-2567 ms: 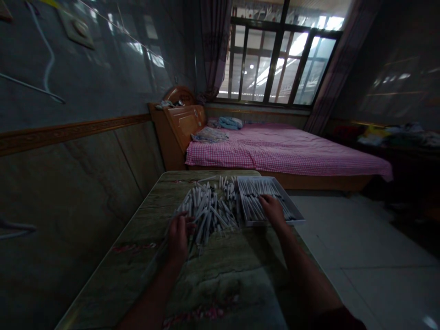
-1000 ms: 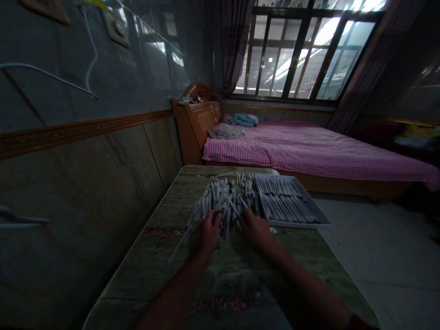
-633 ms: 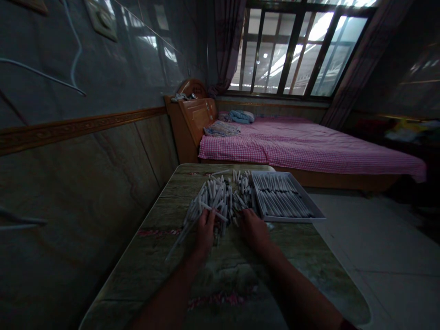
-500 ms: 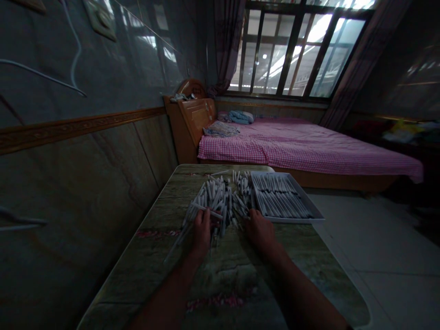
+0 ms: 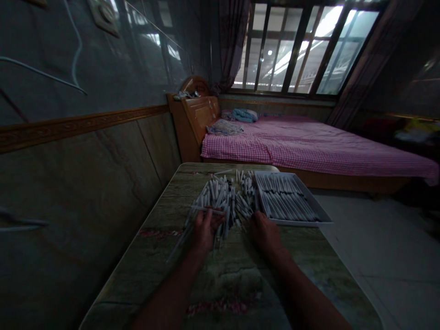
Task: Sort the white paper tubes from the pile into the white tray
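Note:
A heap of slim white pens (image 5: 215, 190) with dark parts lies on the table, more of them loose toward the box. My left hand (image 5: 205, 227) is closed at the near side of the heap, a white pen (image 5: 199, 208) pinched crosswise between thumb and fingers. My right hand (image 5: 264, 229) is closed low over the table, at the near end of the loose pens and beside the box's near left corner. Its fingertips are dark and partly hidden, so what they grip cannot be made out. The shallow white box (image 5: 321, 218) holds pens laid in two rows.
The wood-patterned table (image 5: 227, 275) has rounded corners. Beyond it stands a bed (image 5: 309, 146) with a pink checked sheet and a wooden headboard (image 5: 194, 119). A tiled wall (image 5: 85, 192) runs along the left, and pale floor (image 5: 364, 247) shows to the right.
The view has shifted slightly. In my left hand the pen has turned from slanting down rightward to nearly level. My right hand stays low beside the box.

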A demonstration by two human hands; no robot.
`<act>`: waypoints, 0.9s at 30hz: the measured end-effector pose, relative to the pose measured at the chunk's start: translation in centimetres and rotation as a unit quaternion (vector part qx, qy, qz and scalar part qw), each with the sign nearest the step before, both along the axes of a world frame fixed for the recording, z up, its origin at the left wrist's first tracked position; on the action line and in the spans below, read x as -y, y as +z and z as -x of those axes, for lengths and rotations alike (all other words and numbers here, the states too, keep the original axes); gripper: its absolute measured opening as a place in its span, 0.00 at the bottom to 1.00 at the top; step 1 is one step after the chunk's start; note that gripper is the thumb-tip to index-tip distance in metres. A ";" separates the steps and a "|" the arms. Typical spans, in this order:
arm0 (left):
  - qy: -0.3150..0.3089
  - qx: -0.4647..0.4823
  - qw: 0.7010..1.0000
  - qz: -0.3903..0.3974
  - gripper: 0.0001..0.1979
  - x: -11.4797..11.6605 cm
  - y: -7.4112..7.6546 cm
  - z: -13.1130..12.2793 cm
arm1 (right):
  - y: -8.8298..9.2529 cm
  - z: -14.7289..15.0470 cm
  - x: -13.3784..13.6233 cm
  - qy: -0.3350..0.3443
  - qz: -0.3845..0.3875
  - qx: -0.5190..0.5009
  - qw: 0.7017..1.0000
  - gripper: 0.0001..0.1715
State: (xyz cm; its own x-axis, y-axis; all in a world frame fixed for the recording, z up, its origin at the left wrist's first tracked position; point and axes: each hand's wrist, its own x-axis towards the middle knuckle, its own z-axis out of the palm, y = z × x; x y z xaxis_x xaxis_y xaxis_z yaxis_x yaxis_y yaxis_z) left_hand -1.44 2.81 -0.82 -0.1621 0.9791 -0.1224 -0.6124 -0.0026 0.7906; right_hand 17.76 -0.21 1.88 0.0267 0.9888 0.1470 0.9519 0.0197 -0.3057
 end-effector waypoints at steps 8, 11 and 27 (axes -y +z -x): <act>0.054 0.032 0.998 0.006 0.19 -0.3 0.4 0.4 | -1.8 0.2 0.7 0.138 -0.090 -0.121 0.979 0.10; 0.068 0.032 0.997 0.008 0.19 -0.5 0.4 0.5 | -1.9 0.3 0.7 0.148 -0.082 -0.113 0.979 0.10; 0.016 -0.150 0.988 -0.035 0.21 0.2 1.0 0.4 | -1.8 0.2 0.9 0.139 -0.104 -0.082 0.981 0.13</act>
State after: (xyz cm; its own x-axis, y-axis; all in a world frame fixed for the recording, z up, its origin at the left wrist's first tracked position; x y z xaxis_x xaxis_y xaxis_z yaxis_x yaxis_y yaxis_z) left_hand -1.83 2.63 0.15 -0.2112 0.9774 0.0038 -0.3491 -0.0791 0.9338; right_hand 17.55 -1.12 0.11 -0.2000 0.9103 0.3623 0.8397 0.3498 -0.4155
